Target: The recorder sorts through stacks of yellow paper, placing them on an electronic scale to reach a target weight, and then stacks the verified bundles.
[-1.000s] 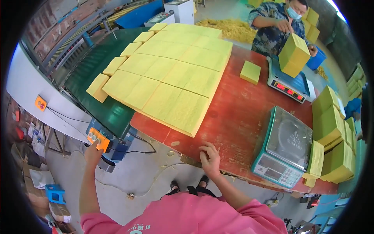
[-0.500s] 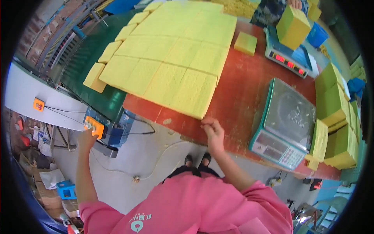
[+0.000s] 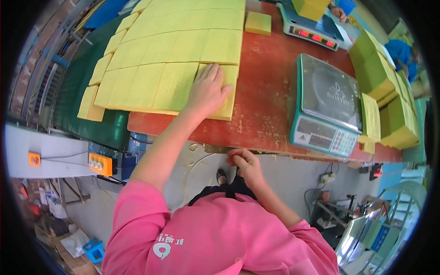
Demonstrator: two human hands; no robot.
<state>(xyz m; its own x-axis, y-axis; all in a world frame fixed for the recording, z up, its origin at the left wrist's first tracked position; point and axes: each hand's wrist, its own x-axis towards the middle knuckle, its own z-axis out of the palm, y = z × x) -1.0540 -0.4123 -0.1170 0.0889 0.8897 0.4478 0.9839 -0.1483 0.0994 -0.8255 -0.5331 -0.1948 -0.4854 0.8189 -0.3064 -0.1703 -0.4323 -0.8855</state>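
My left hand (image 3: 208, 94) lies palm down, fingers stretched, on the near right yellow block (image 3: 223, 108) of a large flat array. Many yellow blocks (image 3: 176, 87) stand edge to edge in rows there, their tops forming one rough sheet. Just off the front edge of the red table (image 3: 270, 110) is my right hand (image 3: 245, 162), with its fingers curled in; I see nothing in it. A teal scale (image 3: 330, 96) with a bare metal plate sits to the right on the table.
Beyond it, a second scale (image 3: 309, 33) bears a yellow block, near another person's hand (image 3: 338, 13). One loose block (image 3: 258, 23) lies left of that scale. Stacked blocks (image 3: 378, 78) line the table's right side. At left are a green belt (image 3: 78, 89) and an orange button box (image 3: 101, 164).
My left hand has left the orange button box and come across onto the near right block. My right hand has drawn back from the block's corner to the table's front edge. The view has shifted.
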